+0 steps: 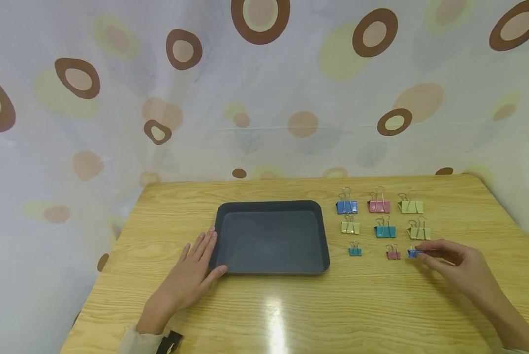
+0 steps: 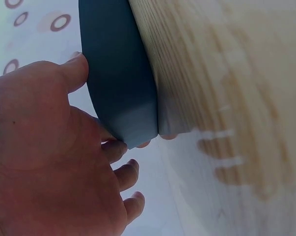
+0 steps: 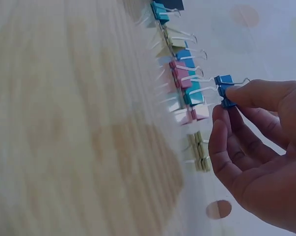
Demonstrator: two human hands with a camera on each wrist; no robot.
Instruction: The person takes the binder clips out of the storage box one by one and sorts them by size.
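Note:
My right hand (image 1: 461, 268) pinches a small blue binder clip (image 1: 413, 253) between thumb and fingertips, at the right end of the front row of clips. In the right wrist view the blue clip (image 3: 226, 88) appears off the table surface, with its wire handle outward. Beside it lies a small pink binder clip (image 1: 393, 255), then a small teal one (image 1: 355, 251). My left hand (image 1: 186, 280) touches the left edge of a dark grey tray (image 1: 214, 241), fingers extended and thumb at the front corner. The tray wall (image 2: 121, 73) meets the thumb in the left wrist view.
Behind the front row are a pale yellow clip (image 1: 350, 227), a teal clip (image 1: 386, 231) and another yellow clip (image 1: 419, 233). Larger blue (image 1: 346, 207), pink (image 1: 379, 206) and yellow (image 1: 410, 206) clips form the back row. A patterned curtain (image 1: 264, 147) hangs behind the wooden table (image 1: 317, 314).

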